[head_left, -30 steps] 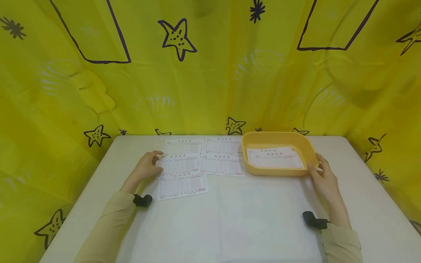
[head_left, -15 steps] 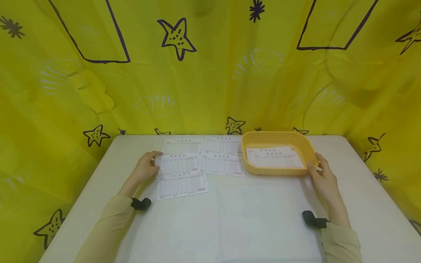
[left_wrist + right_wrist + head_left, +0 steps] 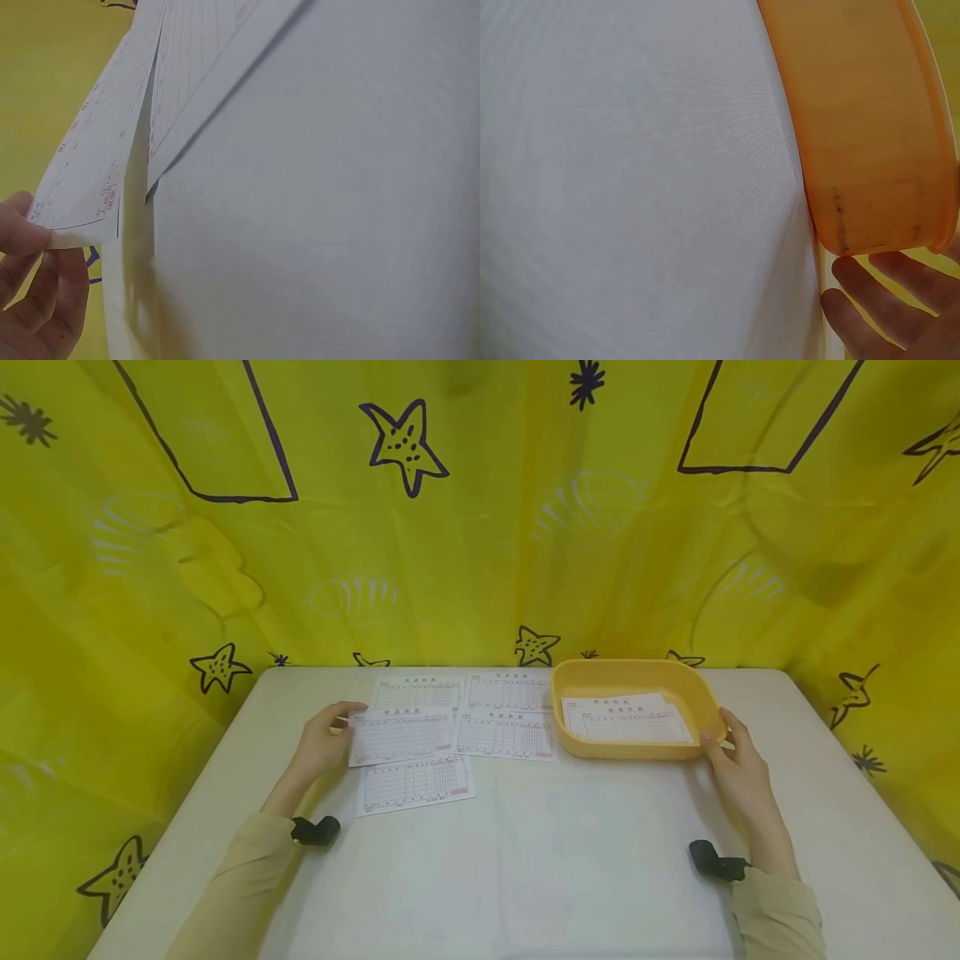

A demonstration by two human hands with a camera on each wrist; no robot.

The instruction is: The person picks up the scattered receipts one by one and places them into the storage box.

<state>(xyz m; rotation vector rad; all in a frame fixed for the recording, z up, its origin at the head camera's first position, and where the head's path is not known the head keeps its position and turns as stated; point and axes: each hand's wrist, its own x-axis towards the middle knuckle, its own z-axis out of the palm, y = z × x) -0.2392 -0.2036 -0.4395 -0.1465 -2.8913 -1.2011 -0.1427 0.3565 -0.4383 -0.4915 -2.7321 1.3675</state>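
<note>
Paper slips [image 3: 504, 737]: printed characters [image 3: 402, 712], too small to read.

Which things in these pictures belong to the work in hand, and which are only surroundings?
Probably the work:
printed form, pinched by the left hand
four other forms outside the tray
orange-yellow tray, held by the right hand
forms inside it

Probably only surroundings:
yellow starfish-patterned curtain
white table
black wrist-worn devices

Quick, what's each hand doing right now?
Left hand: closed, pinching the left edge of a paper slip.
Right hand: holding the right end of the yellow tray.
</note>
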